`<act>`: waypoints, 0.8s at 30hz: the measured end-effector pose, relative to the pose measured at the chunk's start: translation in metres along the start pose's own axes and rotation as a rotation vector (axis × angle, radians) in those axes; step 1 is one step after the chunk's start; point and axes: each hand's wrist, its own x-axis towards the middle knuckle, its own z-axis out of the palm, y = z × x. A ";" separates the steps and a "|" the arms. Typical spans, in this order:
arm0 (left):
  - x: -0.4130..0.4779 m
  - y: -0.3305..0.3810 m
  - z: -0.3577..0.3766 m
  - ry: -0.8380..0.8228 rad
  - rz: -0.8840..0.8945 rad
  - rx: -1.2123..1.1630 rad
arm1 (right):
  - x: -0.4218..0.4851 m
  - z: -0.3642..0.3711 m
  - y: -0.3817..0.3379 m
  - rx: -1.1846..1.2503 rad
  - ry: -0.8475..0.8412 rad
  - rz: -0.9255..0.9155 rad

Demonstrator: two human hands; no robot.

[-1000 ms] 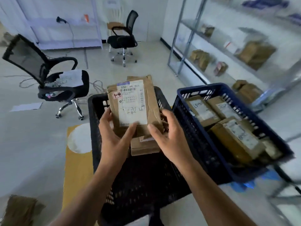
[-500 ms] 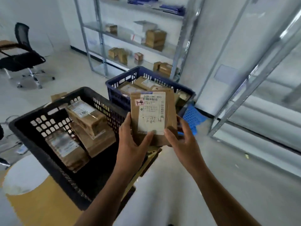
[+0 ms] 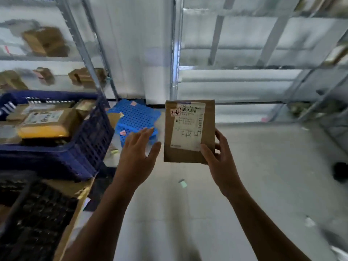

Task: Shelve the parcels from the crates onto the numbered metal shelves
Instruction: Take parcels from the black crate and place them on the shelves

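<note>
A flat brown parcel [image 3: 208, 127] with a white label marked "1-4" is held upright in front of me. My right hand [image 3: 219, 159] grips its lower right corner. My left hand [image 3: 136, 153] hovers just left of the parcel, fingers spread, not touching it. A blue crate [image 3: 88, 140] at the left holds several more brown parcels and a yellow one. The black crate [image 3: 32, 219] sits at the lower left. Metal shelves [image 3: 244, 76] stand ahead and to the right; another shelf unit [image 3: 82, 44] at the upper left carries several parcels.
A light blue perforated plastic lid [image 3: 135, 117] lies on the floor behind the blue crate. Brown cardboard [image 3: 75, 200] lies under the crates. Small paper scraps [image 3: 182, 182] dot the grey floor, and a dark object [image 3: 339, 172] sits at the right edge.
My view has swung right, from the crates to the shelves. My left hand has let go of the parcel, which now rests in my right hand alone.
</note>
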 end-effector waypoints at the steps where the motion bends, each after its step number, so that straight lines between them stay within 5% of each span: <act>1: 0.011 0.015 0.020 -0.041 0.012 0.040 | 0.007 -0.027 0.002 -0.012 0.032 0.001; 14: 0.143 0.175 0.214 -0.249 0.284 0.290 | 0.097 -0.255 0.015 -0.007 0.338 0.011; 24: 0.291 0.247 0.333 -0.366 0.467 0.139 | 0.202 -0.349 0.024 -0.037 0.601 0.016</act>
